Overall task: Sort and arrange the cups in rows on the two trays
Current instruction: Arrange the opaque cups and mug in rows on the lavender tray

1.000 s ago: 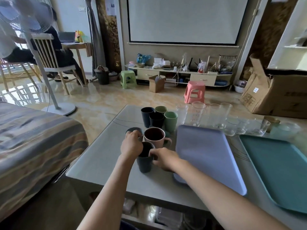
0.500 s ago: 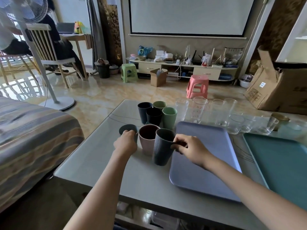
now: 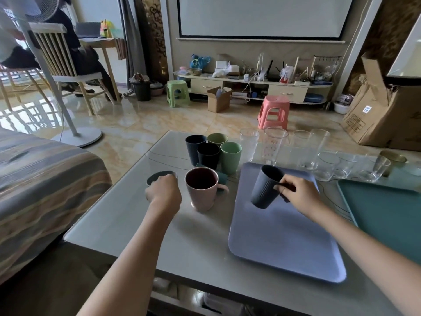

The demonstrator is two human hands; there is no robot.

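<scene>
Since the earlier frame the right hand (image 3: pixel 298 192) has carried the dark grey mug (image 3: pixel 265 188) off the table (image 3: pixel 141 224) and rightward; it now hangs tilted over the lavender tray (image 3: pixel 284 245), fingers pinching the handle. Left hand (image 3: pixel 163 192) stays curled on the dark cup (image 3: pixel 157 176) at 9 o'clock of the pink mug (image 3: pixel 200 188), which hasn't moved. Dark cup is mostly hidden by the hand. Teal tray (image 3: pixel 387 215) at 3 o'clock is cut off by the frame edge. A teal cup behind the pink mug is barely visible.
</scene>
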